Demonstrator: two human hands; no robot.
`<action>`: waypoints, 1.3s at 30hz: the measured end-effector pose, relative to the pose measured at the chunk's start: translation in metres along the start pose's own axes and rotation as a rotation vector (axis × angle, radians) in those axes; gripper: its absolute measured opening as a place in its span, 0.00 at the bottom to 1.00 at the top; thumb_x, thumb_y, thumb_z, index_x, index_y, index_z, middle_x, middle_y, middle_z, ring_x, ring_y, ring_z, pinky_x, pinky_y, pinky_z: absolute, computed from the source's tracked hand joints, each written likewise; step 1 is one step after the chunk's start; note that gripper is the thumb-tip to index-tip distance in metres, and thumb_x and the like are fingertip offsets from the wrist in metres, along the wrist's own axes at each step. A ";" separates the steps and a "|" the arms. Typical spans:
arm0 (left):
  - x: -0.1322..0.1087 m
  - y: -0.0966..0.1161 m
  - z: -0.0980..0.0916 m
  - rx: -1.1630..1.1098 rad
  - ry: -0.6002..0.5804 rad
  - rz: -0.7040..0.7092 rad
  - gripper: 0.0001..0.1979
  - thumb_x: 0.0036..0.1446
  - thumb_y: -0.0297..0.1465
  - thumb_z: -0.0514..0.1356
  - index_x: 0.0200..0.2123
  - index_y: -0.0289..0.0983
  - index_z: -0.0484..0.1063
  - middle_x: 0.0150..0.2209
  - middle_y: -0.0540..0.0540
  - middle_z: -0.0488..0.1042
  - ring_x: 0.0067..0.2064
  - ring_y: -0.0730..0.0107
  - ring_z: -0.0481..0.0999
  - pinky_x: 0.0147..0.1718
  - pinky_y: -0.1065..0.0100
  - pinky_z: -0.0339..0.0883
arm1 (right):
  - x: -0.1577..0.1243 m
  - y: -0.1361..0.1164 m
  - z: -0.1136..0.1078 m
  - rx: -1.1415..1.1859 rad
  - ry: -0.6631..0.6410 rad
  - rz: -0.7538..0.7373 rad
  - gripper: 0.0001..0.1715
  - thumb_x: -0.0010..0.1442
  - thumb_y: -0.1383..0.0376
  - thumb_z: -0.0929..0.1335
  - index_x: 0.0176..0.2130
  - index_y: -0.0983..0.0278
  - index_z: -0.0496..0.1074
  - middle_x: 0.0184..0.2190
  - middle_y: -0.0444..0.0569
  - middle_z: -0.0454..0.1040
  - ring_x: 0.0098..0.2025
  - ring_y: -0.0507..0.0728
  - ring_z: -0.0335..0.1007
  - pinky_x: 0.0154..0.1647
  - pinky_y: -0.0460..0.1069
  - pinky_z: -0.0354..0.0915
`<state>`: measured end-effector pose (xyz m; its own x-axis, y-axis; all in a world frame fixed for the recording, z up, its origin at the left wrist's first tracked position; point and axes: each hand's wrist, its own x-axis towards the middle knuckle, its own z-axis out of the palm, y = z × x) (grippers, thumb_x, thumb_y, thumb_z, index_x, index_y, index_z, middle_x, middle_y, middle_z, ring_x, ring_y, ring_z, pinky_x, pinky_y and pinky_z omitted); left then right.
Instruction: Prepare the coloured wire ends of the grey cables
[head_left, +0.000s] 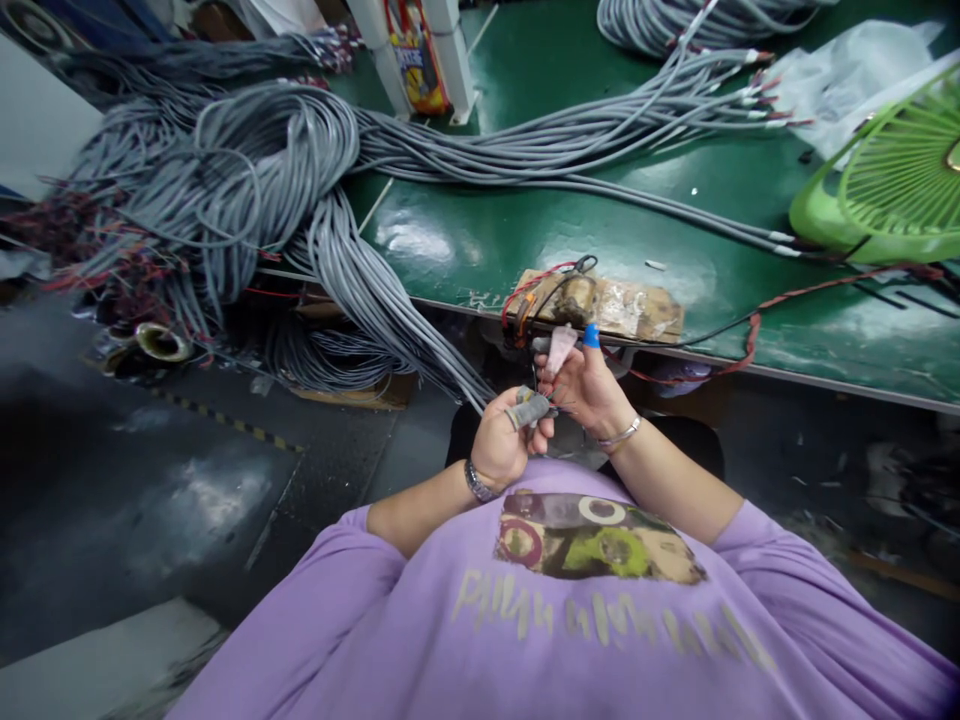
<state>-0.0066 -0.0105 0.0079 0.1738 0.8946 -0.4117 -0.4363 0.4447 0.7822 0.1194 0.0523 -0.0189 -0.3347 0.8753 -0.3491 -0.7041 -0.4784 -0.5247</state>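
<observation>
My left hand (504,440) is closed around the end of a grey cable (471,388), its thumb in a grey finger cover pressing down. Thin loose wires (553,394) fan out from that end, some reddish. My right hand (596,395) is beside them, palm turned inward and fingers partly curled. A blue finger cover (591,335) caps its raised thumb, which stands apart from the fingers. One finger there wears a pale pink cover (561,350). Just beyond my hands, at the bench edge, lies a worn wooden block (637,308) with a black and a red lead at its left end.
A thick bundle of grey cables (285,140) drapes over the green bench (465,240) and hangs off its front left. To the right stands a green fan (847,215), near a clear plastic bag (847,80). A twisted red cord (752,335) crosses the front edge.
</observation>
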 end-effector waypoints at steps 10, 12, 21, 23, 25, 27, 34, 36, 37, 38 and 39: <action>0.004 -0.003 0.000 -0.044 0.035 0.072 0.14 0.47 0.38 0.66 0.27 0.36 0.66 0.19 0.52 0.72 0.15 0.79 0.65 0.13 0.76 0.52 | -0.005 -0.004 0.004 -0.074 0.065 -0.057 0.22 0.52 0.47 0.73 0.31 0.63 0.71 0.27 0.44 0.77 0.22 0.48 0.65 0.22 0.43 0.64; 0.005 -0.004 0.000 -0.051 0.042 0.074 0.15 0.47 0.38 0.66 0.28 0.36 0.65 0.19 0.52 0.72 0.15 0.79 0.65 0.13 0.76 0.51 | -0.003 -0.003 0.003 -0.089 0.074 -0.073 0.24 0.51 0.45 0.73 0.31 0.62 0.71 0.26 0.44 0.76 0.22 0.48 0.65 0.21 0.43 0.62; 0.008 -0.002 0.000 -0.049 0.050 0.064 0.13 0.48 0.37 0.65 0.28 0.37 0.65 0.19 0.52 0.71 0.15 0.79 0.65 0.13 0.76 0.50 | -0.004 -0.008 0.004 -0.099 0.111 -0.061 0.21 0.51 0.48 0.75 0.32 0.63 0.74 0.27 0.44 0.78 0.26 0.49 0.69 0.25 0.44 0.62; 0.008 -0.003 0.001 -0.037 0.049 0.054 0.13 0.48 0.37 0.65 0.27 0.37 0.65 0.19 0.52 0.72 0.15 0.79 0.65 0.13 0.76 0.50 | -0.005 -0.010 0.006 -0.093 0.101 -0.059 0.20 0.52 0.49 0.74 0.32 0.63 0.75 0.28 0.44 0.78 0.26 0.49 0.69 0.25 0.44 0.63; 0.008 -0.005 0.001 -0.025 0.050 0.040 0.13 0.48 0.37 0.65 0.27 0.36 0.65 0.19 0.52 0.72 0.15 0.79 0.65 0.13 0.76 0.50 | -0.005 -0.010 0.007 -0.092 0.101 -0.056 0.19 0.53 0.49 0.74 0.31 0.62 0.75 0.28 0.44 0.79 0.26 0.48 0.69 0.25 0.44 0.62; 0.009 -0.006 0.001 -0.020 0.051 0.029 0.14 0.47 0.37 0.66 0.27 0.36 0.65 0.19 0.52 0.72 0.15 0.79 0.65 0.13 0.76 0.50 | -0.005 -0.010 0.008 -0.089 0.104 -0.047 0.19 0.53 0.50 0.74 0.31 0.62 0.75 0.29 0.44 0.79 0.26 0.48 0.68 0.25 0.44 0.63; 0.003 -0.004 0.001 -0.036 0.040 0.067 0.15 0.46 0.39 0.67 0.27 0.37 0.66 0.19 0.52 0.72 0.14 0.78 0.64 0.13 0.75 0.52 | -0.007 -0.006 0.002 -0.068 0.070 -0.024 0.25 0.55 0.42 0.69 0.35 0.60 0.74 0.31 0.44 0.78 0.27 0.50 0.68 0.25 0.45 0.63; 0.000 -0.002 0.001 -0.045 0.034 0.098 0.16 0.45 0.40 0.67 0.26 0.37 0.65 0.19 0.52 0.72 0.14 0.78 0.64 0.13 0.75 0.53 | -0.007 -0.007 0.000 -0.104 0.057 -0.007 0.30 0.55 0.37 0.66 0.33 0.61 0.72 0.30 0.45 0.77 0.26 0.50 0.68 0.25 0.45 0.63; -0.001 -0.002 0.001 -0.050 0.036 0.115 0.17 0.44 0.40 0.67 0.26 0.37 0.65 0.19 0.52 0.72 0.14 0.78 0.65 0.13 0.75 0.53 | -0.006 -0.009 0.000 -0.124 0.046 0.002 0.32 0.54 0.36 0.65 0.33 0.61 0.72 0.29 0.45 0.77 0.26 0.50 0.67 0.24 0.45 0.62; -0.002 -0.001 0.001 -0.055 0.045 0.129 0.17 0.44 0.40 0.67 0.26 0.37 0.64 0.19 0.52 0.72 0.14 0.78 0.65 0.13 0.75 0.53 | -0.006 -0.010 0.000 -0.141 0.034 0.009 0.33 0.53 0.35 0.65 0.32 0.62 0.71 0.29 0.46 0.76 0.25 0.50 0.67 0.24 0.46 0.62; -0.002 0.000 0.002 -0.060 0.056 0.139 0.17 0.44 0.40 0.67 0.26 0.37 0.64 0.19 0.52 0.72 0.14 0.78 0.65 0.13 0.75 0.52 | -0.005 -0.011 0.001 -0.153 0.027 0.011 0.34 0.52 0.35 0.65 0.31 0.62 0.71 0.28 0.46 0.76 0.24 0.50 0.66 0.23 0.45 0.62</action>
<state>-0.0053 -0.0127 0.0094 0.0593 0.9427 -0.3283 -0.5046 0.3121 0.8050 0.1285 0.0528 -0.0107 -0.3237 0.8688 -0.3747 -0.5960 -0.4949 -0.6324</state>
